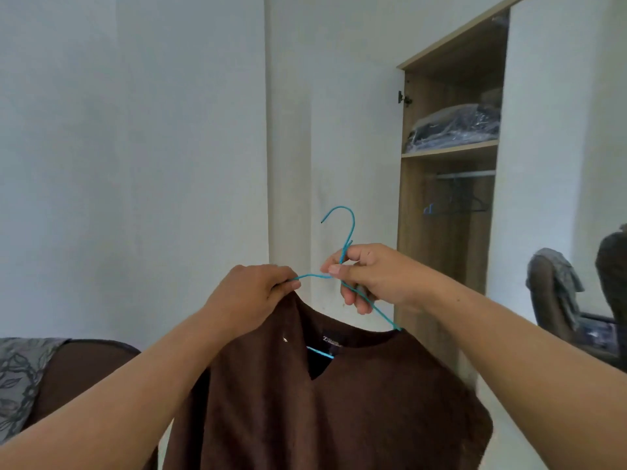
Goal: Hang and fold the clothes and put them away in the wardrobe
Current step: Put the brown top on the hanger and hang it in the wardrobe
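Hands both busy: my left hand [252, 293] pinches the brown shirt [325, 401] at its collar, my right hand [369, 276] grips the blue hanger [346, 228] neck.

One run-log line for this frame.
phase: hangering | left hand: pinches brown top collar | right hand: grips blue wire hanger neck | wardrobe: open

Plain white walls [135, 147] in soft, even light; a brown armchair [84, 374] at lower left (grey patterned cloth [20, 378] draped over it), another chair [556, 293] at right.
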